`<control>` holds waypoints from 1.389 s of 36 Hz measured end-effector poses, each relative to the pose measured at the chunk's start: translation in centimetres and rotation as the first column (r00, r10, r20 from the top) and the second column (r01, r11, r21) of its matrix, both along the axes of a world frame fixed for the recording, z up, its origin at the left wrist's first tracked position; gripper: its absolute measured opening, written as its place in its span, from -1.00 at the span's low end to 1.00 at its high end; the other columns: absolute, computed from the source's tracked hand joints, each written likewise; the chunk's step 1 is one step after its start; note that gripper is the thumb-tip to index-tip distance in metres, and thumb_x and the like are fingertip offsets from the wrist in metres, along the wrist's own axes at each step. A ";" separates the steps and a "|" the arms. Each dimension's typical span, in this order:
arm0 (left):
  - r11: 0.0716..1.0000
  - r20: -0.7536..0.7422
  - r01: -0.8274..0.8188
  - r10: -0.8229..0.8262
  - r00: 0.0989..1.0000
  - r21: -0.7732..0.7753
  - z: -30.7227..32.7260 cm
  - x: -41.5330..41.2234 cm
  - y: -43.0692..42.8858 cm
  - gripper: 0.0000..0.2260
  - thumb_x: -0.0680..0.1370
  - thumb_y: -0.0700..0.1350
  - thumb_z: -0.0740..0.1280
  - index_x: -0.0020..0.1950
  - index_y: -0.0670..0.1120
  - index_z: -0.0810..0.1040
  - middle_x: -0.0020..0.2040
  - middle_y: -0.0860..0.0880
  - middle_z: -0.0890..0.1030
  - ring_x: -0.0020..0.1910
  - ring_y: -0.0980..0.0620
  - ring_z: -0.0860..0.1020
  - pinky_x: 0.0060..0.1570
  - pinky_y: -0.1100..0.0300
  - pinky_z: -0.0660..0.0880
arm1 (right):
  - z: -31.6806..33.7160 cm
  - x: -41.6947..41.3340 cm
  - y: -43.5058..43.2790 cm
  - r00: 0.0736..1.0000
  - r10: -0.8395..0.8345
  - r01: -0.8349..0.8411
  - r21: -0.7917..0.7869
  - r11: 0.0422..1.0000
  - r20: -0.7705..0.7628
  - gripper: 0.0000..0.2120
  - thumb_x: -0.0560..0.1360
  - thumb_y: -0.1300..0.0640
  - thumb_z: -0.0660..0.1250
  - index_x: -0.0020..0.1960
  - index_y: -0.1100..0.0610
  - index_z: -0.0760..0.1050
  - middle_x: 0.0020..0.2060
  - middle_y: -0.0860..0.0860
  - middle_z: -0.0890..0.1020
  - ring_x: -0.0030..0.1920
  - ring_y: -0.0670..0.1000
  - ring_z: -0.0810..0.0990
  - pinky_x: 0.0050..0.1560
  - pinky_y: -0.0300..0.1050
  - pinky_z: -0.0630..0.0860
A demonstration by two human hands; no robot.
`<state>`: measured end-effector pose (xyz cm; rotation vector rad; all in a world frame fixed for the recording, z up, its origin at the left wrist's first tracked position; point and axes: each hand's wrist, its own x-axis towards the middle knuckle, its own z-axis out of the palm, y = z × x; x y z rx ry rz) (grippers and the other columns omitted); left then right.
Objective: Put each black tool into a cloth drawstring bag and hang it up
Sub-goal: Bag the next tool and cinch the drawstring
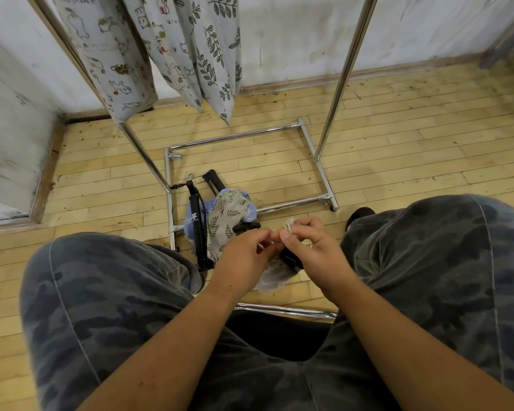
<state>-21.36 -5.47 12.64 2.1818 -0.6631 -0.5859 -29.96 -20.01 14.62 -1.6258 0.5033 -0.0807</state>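
My left hand (pixel 247 259) and my right hand (pixel 315 247) meet between my knees, and each pinches the white drawstring (pixel 288 226) of a pale cloth bag (pixel 272 278) that hangs below them. Something black (pixel 291 259) shows at the bag's mouth under my right hand. On the floor in front lie a long black tool (pixel 198 223), a second black tool (pixel 212 180) and a leaf-print bag (pixel 229 218) over blue cloth. Two printed bags hang from the rack: an animal-print bag (pixel 110 54) and a leaf-print hanging bag (pixel 214 51).
A chrome clothes rack stands ahead, its base frame (pixel 318 161) on the wooden floor and its uprights (pixel 343 75) rising left and right. My knees in camouflage trousers (pixel 101 292) flank the hands. A chrome bar (pixel 288 310) runs below my wrists. White walls close the back and left.
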 end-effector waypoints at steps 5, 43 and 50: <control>1.000 -0.008 0.013 -0.013 1.000 0.018 0.1 0.2 0.0 -0.90 0.62 0.03 0.40 -0.09 0.10 0.60 -0.21 0.17 0.62 -0.18 0.24 0.58 -0.19 0.32 0.45 | 0.4 0.0 0.0 1.000 0.005 -0.004 0.024 1.000 -0.022 -0.85 0.61 0.08 0.39 -0.03 -0.01 0.75 0.04 -0.04 0.48 0.14 -0.06 0.53 0.24 -0.10 0.52; 0.867 -0.065 -0.114 0.095 0.993 -0.485 26.8 8.0 -6.0 -0.88 0.68 -0.03 0.31 0.10 0.10 0.65 -0.01 0.09 0.73 0.01 0.12 0.68 0.10 0.10 0.58 | 26.6 10.3 -7.2 0.945 0.222 -0.149 -0.289 0.946 0.241 -0.69 0.67 0.18 0.24 -0.25 0.13 0.46 -0.10 0.07 0.40 -0.12 -0.02 0.43 -0.03 -0.21 0.33; 0.823 -0.052 -0.149 0.144 0.988 -0.549 31.3 10.3 -7.6 -0.86 0.62 -0.05 0.39 0.16 -0.01 0.63 -0.09 0.07 0.74 -0.09 0.18 0.68 -0.08 0.34 0.54 | 30.9 12.4 -9.3 0.950 0.138 -0.047 -0.311 0.949 0.280 -0.75 0.68 0.08 0.23 -0.13 0.10 0.54 -0.07 0.00 0.55 -0.06 -0.09 0.55 -0.02 -0.24 0.40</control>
